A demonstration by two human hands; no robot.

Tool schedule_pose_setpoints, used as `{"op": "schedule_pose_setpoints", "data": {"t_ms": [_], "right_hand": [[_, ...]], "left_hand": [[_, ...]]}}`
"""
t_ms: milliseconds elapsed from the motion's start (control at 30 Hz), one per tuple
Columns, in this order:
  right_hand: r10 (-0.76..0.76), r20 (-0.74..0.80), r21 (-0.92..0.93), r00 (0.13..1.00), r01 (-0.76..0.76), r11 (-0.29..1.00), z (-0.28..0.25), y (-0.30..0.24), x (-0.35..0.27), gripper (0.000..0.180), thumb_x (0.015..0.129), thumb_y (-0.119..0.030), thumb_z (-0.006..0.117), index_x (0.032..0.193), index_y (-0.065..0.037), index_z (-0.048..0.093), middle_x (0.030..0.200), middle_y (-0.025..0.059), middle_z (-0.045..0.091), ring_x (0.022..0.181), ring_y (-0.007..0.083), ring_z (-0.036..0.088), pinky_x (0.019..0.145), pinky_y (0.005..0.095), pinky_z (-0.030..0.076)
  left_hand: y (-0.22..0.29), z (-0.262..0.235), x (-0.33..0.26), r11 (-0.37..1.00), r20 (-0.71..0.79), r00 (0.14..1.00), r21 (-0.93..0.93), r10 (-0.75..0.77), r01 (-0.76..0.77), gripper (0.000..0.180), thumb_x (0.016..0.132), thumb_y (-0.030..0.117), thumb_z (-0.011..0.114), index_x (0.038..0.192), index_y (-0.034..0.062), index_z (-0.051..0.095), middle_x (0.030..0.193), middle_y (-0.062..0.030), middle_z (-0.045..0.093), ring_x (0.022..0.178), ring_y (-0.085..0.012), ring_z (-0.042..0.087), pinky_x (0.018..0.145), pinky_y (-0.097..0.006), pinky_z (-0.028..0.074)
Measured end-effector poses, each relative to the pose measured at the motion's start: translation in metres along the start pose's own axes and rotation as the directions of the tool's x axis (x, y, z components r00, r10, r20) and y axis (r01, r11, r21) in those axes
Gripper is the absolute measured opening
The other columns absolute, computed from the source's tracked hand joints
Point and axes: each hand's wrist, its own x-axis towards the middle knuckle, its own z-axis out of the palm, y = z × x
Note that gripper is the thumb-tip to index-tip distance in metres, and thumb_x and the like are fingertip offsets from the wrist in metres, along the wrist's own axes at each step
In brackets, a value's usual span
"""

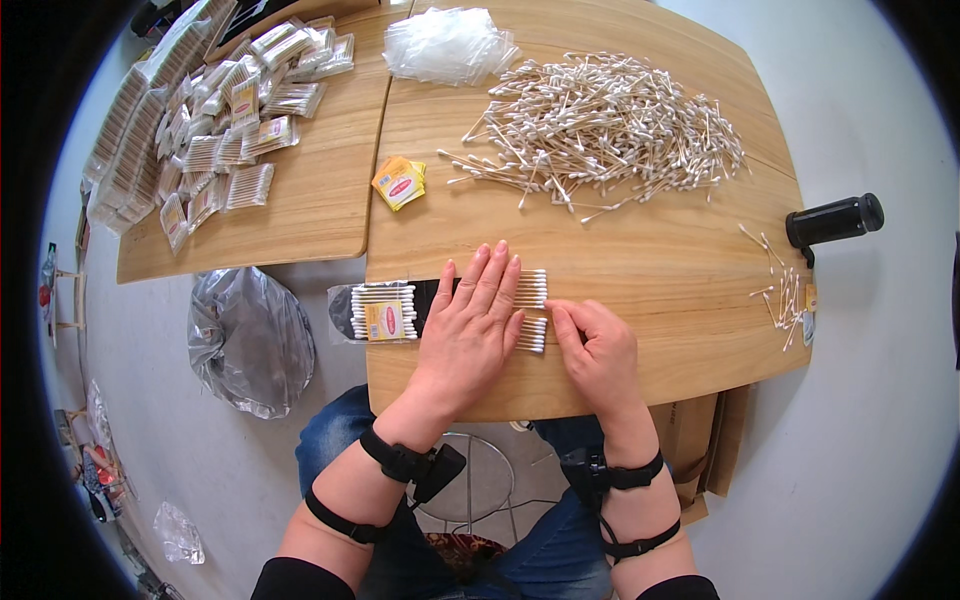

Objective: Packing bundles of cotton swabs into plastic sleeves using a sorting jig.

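My left hand [470, 320] lies flat with its fingers stretched out over a row of cotton swabs. The white tips of these swabs [532, 288] stick out past its right side in two groups with a gap between. Beneath the palm shows part of a black strip [428, 295]. At that gap my right hand [598, 345] is closed, thumb and forefinger pinched by the swab ends; what they hold, if anything, is too small to make out. Left of my left hand, a clear bag [340, 312] contains a layer of swabs [362, 295] with a yellow-and-white card [385, 321] on top.
A big heap of loose swabs [610, 130] covers the far right. Clear bags [450, 45] and a stack of yellow cards [400, 183] lie left of it. Filled packs [250, 185] crowd the left table. A black cylinder [835, 220] and stray swabs [785, 300] sit at the right edge.
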Motion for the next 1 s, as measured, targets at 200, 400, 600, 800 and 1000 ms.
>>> {"op": "schedule_pose_setpoints", "data": {"t_ms": [200,400,600,800,1000], "right_hand": [[0.022,0.029,0.011,0.999,-0.023,1.000,-0.001,0.001,0.001,0.013,0.092,-0.015,0.065,0.094,-0.004,0.072,0.076,0.0130,0.064,0.067,0.0289,0.062,0.060,0.0358,0.048],[0.036,-0.011,-0.007,0.999,-0.036,0.999,0.002,-0.001,0.004,0.016,0.093,-0.018,0.063,0.096,-0.005,0.073,0.075,0.0131,0.064,0.066,0.0296,0.063,0.059,0.0366,0.048],[0.082,-0.022,0.012,0.996,-0.082,0.997,0.004,-0.001,0.004,0.018,0.095,-0.021,0.061,0.097,-0.007,0.072,0.078,0.0136,0.066,0.068,0.0308,0.064,0.060,0.0371,0.049],[0.078,-0.015,-0.028,0.997,-0.079,0.997,0.003,-0.005,0.006,0.018,0.095,-0.022,0.061,0.095,-0.008,0.073,0.085,0.0133,0.068,0.065,0.0307,0.064,0.059,0.0364,0.049],[-0.328,-0.059,-0.244,0.943,0.305,0.920,0.005,-0.001,0.022,0.015,0.090,-0.017,0.065,0.093,-0.005,0.074,0.101,0.0101,0.071,0.082,0.0297,0.064,0.074,0.0366,0.052]], "left_hand": [[0.000,0.000,0.000,1.000,-0.005,1.000,0.003,-0.001,0.001,0.058,0.098,0.029,0.052,0.148,0.0041,0.039,0.157,-0.0115,0.035,0.147,-0.0246,0.030,0.120,-0.045,0.018],[0.000,0.000,0.000,1.000,-0.007,1.000,0.003,0.002,-0.002,0.057,0.098,0.029,0.052,0.148,0.0041,0.040,0.157,-0.0115,0.036,0.147,-0.0247,0.030,0.120,-0.046,0.019],[0.001,-0.001,0.001,1.000,-0.001,1.000,0.013,0.001,-0.001,0.057,0.098,0.030,0.052,0.148,0.0039,0.040,0.156,-0.0118,0.036,0.146,-0.0250,0.030,0.120,-0.046,0.019],[0.001,0.000,0.000,1.000,0.001,1.000,0.000,-0.005,0.005,0.058,0.098,0.030,0.052,0.148,0.0039,0.040,0.157,-0.0118,0.035,0.147,-0.0250,0.030,0.120,-0.046,0.019],[0.002,0.001,0.000,1.000,0.002,1.000,0.012,-0.003,0.003,0.059,0.098,0.030,0.052,0.149,0.0039,0.039,0.158,-0.0116,0.033,0.147,-0.0248,0.028,0.121,-0.045,0.018]]}}
